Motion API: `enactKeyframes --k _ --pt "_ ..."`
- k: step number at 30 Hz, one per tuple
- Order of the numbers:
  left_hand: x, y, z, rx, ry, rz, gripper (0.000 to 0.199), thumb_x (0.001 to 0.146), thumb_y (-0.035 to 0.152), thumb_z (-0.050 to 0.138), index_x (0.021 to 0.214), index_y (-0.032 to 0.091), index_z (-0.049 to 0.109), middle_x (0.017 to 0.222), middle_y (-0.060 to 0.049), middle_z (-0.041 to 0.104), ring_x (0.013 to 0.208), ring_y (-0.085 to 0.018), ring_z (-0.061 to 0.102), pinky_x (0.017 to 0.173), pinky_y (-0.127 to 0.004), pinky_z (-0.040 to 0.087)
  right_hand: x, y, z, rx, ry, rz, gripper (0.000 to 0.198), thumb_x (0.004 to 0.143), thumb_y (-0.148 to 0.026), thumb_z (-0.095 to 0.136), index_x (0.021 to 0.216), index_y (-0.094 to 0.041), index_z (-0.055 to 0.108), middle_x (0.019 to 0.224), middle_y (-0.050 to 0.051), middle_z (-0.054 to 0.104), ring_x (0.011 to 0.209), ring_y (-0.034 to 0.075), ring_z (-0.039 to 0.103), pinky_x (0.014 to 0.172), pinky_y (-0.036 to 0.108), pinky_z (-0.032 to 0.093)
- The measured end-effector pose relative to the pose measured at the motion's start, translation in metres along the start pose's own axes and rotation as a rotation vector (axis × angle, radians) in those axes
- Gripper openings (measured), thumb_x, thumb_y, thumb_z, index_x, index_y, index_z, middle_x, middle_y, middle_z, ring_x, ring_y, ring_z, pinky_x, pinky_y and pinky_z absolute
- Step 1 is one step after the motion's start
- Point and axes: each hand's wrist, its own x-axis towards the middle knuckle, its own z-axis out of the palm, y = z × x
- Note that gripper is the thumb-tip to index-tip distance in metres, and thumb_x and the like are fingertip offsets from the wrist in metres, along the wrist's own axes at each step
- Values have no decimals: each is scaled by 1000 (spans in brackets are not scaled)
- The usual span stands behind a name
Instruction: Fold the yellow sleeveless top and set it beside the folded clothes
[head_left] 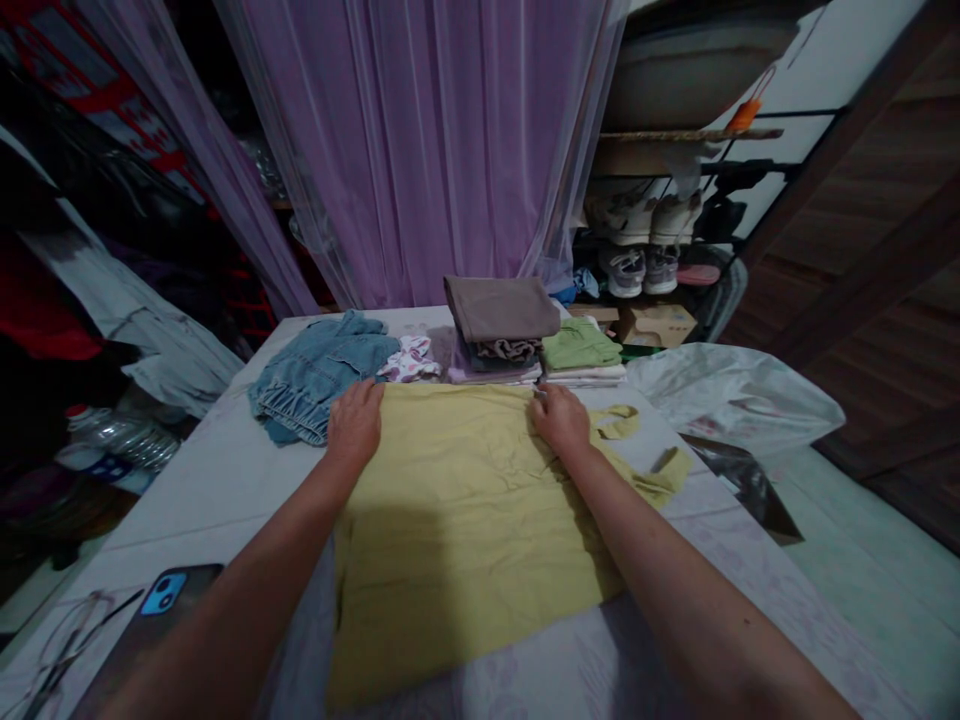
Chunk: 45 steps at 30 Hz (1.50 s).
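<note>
A yellow garment [465, 500] lies spread out in front of me on the table, with light creases across it. Strap-like strips [660, 475] of the same yellow trail from its right side. My left hand [355, 420] grips the garment's far left corner, fingers closed over the edge. At the far right corner, my right hand [561, 420] is closed on the same far edge. Parts of the fingertips are hidden by the hands themselves. Just beyond the far edge stands a stack of folded clothes with a brown folded piece [502, 310] on top.
Crumpled denim [322, 370] and a small white patterned cloth [412, 360] lie at the back left. A folded green cloth [581, 343] tops another pile. Near me on the left are a phone [142, 630] and glasses [71, 640]. A plastic bag [735, 395] hangs over the right edge.
</note>
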Motion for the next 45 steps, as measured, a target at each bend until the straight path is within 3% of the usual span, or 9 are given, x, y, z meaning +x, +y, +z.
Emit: enactKeyframes --k 6,11,16,22,27,34,38,42,45 --pt "35 -9 -13 125 -149 27 37 86 17 44 119 16 63 120 -19 65 120 -36 49 96 -51 35 22 -6 -2 -59 -152 10 41 85 -30 54 124 -21 60 114 10 69 103 24 63 80 30 44" --pt "42 -10 -25 119 -93 18 20 85 22 48 87 17 67 93 -15 72 103 -33 59 94 -50 35 30 -5 -5 -131 -177 -51 28 82 -26 55 106 -22 69 109 9 70 99 23 64 76 28 44" --pt "10 -20 -47 -224 22 16 14 85 31 48 89 21 58 109 -9 71 106 -26 62 92 -40 45 22 6 -18 -104 -149 -118 25 81 -27 56 102 -22 69 106 7 70 96 21 63 73 26 43" --pt "-63 -32 -58 -577 -112 99 24 87 46 42 88 24 51 113 -5 72 103 -21 66 86 -32 52 -10 25 -38 -98 -134 -232 23 84 -25 56 102 -22 70 108 6 71 101 21 60 80 27 42" --pt "-103 -39 -45 -532 -254 195 20 87 42 41 86 25 51 110 -5 73 108 -21 66 91 -34 51 -42 39 -37 -105 -122 -282 26 83 -15 54 101 -21 72 109 6 72 102 21 60 88 28 42" --pt "-120 -41 -32 -382 -342 263 22 87 36 40 87 23 57 117 -9 70 113 -24 62 98 -37 47 -55 41 -32 -148 -142 -331 27 84 -13 53 100 -21 74 109 7 72 104 21 60 92 29 42" --pt "-119 -42 -44 -265 -413 285 23 84 29 41 92 22 61 117 -9 69 112 -24 62 99 -37 46 -57 34 -42 -199 -213 -324 32 84 -12 50 102 -22 74 109 7 72 104 21 61 90 29 42" --pt "-105 -29 -72 -60 -564 150 31 77 17 43 98 22 66 104 -8 73 99 -27 67 87 -39 50 -56 21 -61 -292 -312 -303 32 83 -12 49 97 -22 76 101 9 74 97 23 65 83 30 44" --pt "-84 2 -78 -98 -464 80 41 86 18 37 115 22 65 117 -9 70 107 -25 66 91 -38 50 -52 -6 -68 -237 -250 -239 32 86 -15 46 101 -19 74 105 11 73 99 24 65 85 33 45"
